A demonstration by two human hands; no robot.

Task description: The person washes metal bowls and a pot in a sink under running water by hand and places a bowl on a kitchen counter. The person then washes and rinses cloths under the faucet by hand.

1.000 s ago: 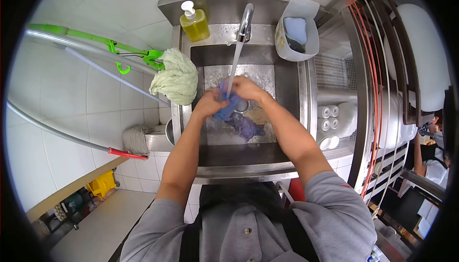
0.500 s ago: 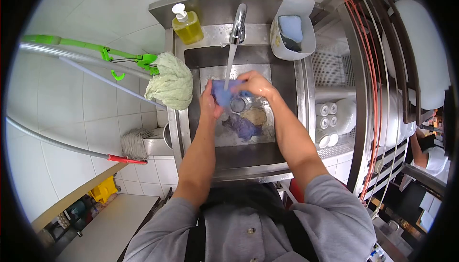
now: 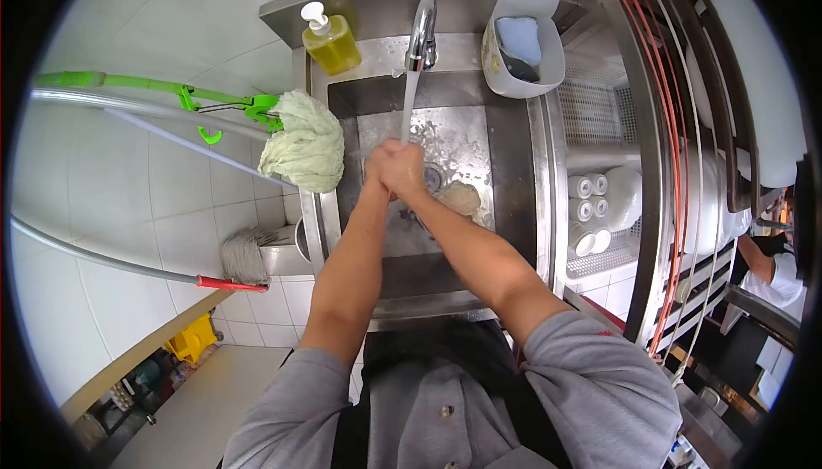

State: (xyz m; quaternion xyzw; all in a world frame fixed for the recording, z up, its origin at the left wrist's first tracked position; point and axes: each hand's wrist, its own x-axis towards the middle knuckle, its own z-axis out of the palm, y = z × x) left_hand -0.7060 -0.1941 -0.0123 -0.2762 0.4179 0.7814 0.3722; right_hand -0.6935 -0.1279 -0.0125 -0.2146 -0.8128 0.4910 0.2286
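My left hand (image 3: pixel 375 165) and my right hand (image 3: pixel 404 168) are pressed together, fingers closed, over the left part of the steel sink (image 3: pixel 512 178). Running water (image 3: pixel 410 101) from the chrome faucet (image 3: pixel 422 31) falls onto them. The blue cloth seen in both hands a moment ago is now hidden inside the closed fingers. Beside my right wrist, a wet beige cloth (image 3: pixel 461 198) lies crumpled on the sink floor, partly covered by my forearm. The drain (image 3: pixel 433 176) shows just right of my hands.
A soap pump bottle (image 3: pixel 332 45) stands on the sink's back left ledge. At the back right is a white container (image 3: pixel 548 71) with a blue sponge (image 3: pixel 519 38). A pale green mop head (image 3: pixel 304 144) hangs at the left rim. Racks (image 3: pixel 599 118) with white rolls stand to the right.
Both hands have come together under the water, and the blue cloth has gone from view between them. My right forearm swung left, and the purple cloth in the sink no longer shows.
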